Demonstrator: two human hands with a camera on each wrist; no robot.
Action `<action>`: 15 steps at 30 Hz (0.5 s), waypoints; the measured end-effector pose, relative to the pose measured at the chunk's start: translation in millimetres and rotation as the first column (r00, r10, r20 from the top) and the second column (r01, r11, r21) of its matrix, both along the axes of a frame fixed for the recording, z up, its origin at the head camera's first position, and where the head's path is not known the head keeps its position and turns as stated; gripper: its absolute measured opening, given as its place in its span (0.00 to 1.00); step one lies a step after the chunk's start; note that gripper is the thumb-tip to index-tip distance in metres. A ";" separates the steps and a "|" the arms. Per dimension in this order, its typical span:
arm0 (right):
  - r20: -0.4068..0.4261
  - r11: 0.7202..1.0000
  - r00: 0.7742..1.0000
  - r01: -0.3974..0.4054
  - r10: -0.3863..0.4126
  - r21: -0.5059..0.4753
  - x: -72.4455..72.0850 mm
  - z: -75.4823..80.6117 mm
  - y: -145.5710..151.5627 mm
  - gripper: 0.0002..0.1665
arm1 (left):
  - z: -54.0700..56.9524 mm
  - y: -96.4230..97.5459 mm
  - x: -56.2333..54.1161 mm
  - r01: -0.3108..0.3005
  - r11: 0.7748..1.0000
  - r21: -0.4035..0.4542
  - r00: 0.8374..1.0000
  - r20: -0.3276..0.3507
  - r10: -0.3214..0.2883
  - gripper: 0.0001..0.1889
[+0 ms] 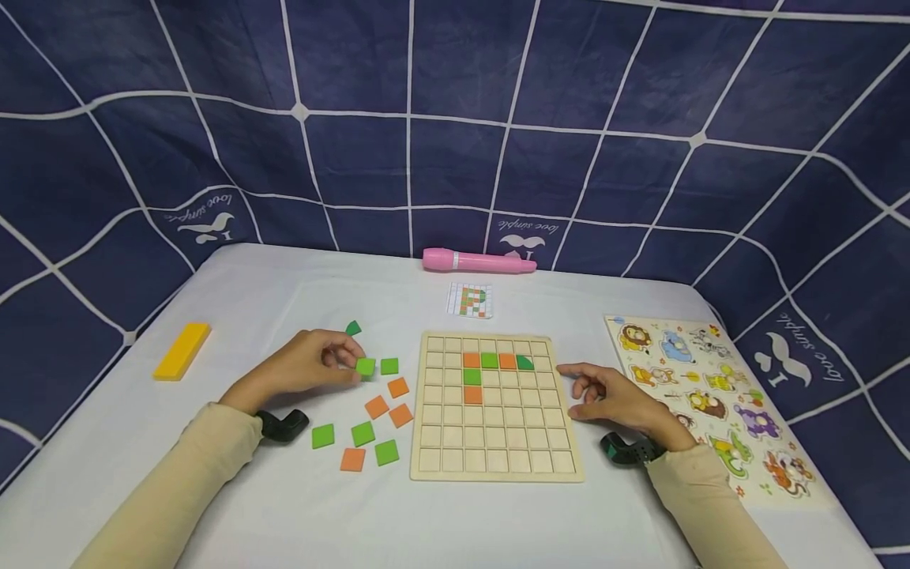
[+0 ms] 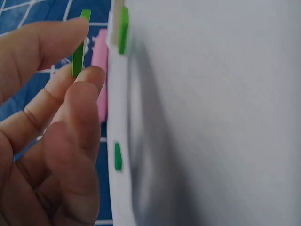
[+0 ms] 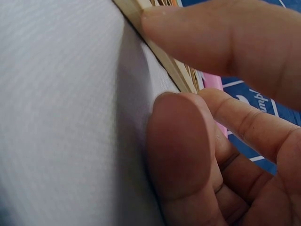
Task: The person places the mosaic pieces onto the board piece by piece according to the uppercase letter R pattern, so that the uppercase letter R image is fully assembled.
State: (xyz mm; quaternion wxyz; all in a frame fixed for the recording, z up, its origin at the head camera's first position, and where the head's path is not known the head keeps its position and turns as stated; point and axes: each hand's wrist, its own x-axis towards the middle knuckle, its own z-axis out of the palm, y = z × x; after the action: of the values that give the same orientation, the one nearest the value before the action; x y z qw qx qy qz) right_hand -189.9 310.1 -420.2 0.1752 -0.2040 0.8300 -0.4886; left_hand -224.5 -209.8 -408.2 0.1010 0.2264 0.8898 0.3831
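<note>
Navy cloth backs white table; left grip pinches green tile, right grip spread.

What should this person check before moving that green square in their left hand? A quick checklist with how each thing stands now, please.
1. Grip: ok. The left hand pinches the green square between finger and thumb.
2. Square over the board: not ok. It is off to the board's left.
3. Room on the board: ok. Most cells are bare.
4. Board held firmly: cannot tell. The right hand is at its right edge, but pressure doesn't show.
5. Pattern card uncovered: ok. It lies behind the board with nothing over it.
6. Exact cell for this square: cannot tell. The card's drawing is too small to read surely.
</note>
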 end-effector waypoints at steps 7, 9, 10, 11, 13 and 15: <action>-0.006 1.000 1.000 0.003 -0.003 0.007 -0.1 1.0 -0.6 0.42 | 13.5 21.4 1.3 -0.022 0.999 0.046 1.000 0.002 0.022 0.16; -0.002 1.000 1.000 0.006 -0.006 0.006 0.0 0.9 -0.7 0.42 | 16.8 29.4 1.3 -0.022 0.998 0.058 1.000 0.015 0.021 0.16; -0.001 1.000 1.000 0.008 -0.008 0.005 0.1 0.9 -0.7 0.42 | 18.3 33.5 1.3 -0.021 0.998 0.062 1.000 0.022 0.019 0.17; -0.001 1.000 1.000 0.010 -0.010 0.005 0.2 0.9 -0.7 0.42 | 19.3 37.6 1.1 -0.018 0.998 0.066 0.999 0.029 0.016 0.17; 0.002 1.000 1.000 0.013 -0.013 0.003 0.5 1.1 -0.9 0.42 | 21.1 45.9 0.8 -0.011 0.998 0.069 0.999 0.038 0.008 0.16; 0.002 1.000 1.000 0.013 -0.013 0.000 0.6 1.2 -0.6 0.42 | 22.6 54.3 0.7 -0.006 0.998 0.065 0.999 0.038 0.004 0.16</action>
State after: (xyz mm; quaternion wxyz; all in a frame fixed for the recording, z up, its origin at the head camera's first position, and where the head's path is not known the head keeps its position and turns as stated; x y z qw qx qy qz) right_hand -189.3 309.5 -419.0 0.1731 -0.1981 0.8312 -0.4898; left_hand -223.8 -155.5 -385.6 0.1097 0.2199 0.8754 0.4163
